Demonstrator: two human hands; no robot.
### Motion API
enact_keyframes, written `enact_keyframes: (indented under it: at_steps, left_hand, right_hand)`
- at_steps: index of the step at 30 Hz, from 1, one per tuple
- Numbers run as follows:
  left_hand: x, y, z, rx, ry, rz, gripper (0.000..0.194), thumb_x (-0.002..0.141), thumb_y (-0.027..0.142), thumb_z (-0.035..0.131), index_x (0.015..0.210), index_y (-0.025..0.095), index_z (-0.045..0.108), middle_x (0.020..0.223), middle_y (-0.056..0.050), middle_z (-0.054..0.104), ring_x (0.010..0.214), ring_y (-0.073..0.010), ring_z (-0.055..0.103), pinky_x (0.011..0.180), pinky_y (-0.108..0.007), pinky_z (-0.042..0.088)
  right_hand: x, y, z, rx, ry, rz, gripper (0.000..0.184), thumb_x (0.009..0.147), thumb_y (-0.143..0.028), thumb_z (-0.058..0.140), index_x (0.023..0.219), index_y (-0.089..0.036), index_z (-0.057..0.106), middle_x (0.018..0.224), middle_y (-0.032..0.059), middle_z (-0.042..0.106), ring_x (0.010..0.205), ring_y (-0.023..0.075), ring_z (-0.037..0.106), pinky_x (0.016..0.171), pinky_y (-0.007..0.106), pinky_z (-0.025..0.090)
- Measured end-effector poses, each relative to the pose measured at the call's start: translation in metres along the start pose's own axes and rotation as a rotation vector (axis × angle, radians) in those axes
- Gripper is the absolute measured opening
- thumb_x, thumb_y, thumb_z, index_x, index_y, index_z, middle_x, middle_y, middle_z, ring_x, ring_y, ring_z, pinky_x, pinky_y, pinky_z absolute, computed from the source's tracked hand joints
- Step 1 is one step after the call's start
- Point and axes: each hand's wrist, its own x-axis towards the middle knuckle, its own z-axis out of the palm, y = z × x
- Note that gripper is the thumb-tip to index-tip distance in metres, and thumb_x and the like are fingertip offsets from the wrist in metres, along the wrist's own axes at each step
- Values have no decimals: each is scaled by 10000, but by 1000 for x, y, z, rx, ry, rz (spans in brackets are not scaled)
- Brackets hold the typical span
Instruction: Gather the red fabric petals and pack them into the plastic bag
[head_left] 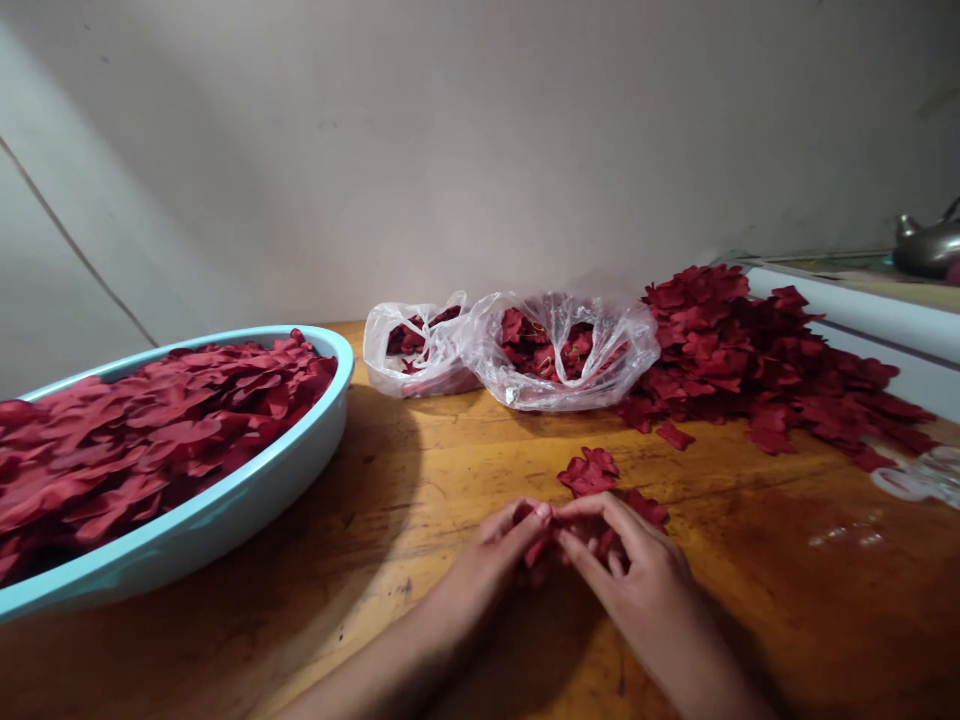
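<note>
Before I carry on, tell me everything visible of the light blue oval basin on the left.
The light blue oval basin, smooth and apparently plastic, stands open side up on the orange-brown wooden table. It has a thick, rounded rim and a wall that slopes inward below; its left end is out of the picture. Dark red, fabric-like petals fill it nearly to the rim. Neither the left hand nor the right hand touches it.

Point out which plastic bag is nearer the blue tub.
The smaller bag, on the left; the larger bag sits between it and the petal heap.
</note>
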Motion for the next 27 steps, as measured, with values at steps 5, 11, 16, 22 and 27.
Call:
enact_keyframes:
  at_steps: [5,11,16,22,27]
  left_hand:
    - [-1,3,1,71,-30,-24,307,783,427,596,775,120,612,612,21,505,532,-76,388,519,-206,271]
    - [1,4,2,260,-52,-4,404,794,486,563,589,142,507,498,49,410,462,-65,297,465,-222,185]
    - [-2,4,6,235,25,3,392,673,496,685,656,140,522,568,47,459,502,-72,371,493,-209,280]
    - [-2,2,0,12,-17,2,272,735,373,673,834,139,578,708,5,589,665,-113,528,658,-231,403]
    - [3,6,-1,-124,45,-125,370,639,398,745,837,106,633,780,-59,687,700,-150,629,742,-275,452]
  right_hand:
    - [0,-5,-10,55,126,60,159,863,-360,508,826,-221,575,754,17,642,598,145,578,522,241,453]
    - [-2,-4,-9,0,95,52,191,860,-401,501,854,-232,591,789,15,645,615,150,585,559,248,468]
    - [-3,-8,-8,100,-10,99,226,846,-424,520,934,-239,615,873,23,674,740,172,628,681,283,506]
    - [-1,-4,-9,464,58,283,279,791,-438,587,922,-192,590,767,46,686,636,178,652,531,250,522]
    - [-3,-5,-17,718,571,264,261,765,-378,645,932,-194,566,772,37,653,562,120,584,534,220,507]
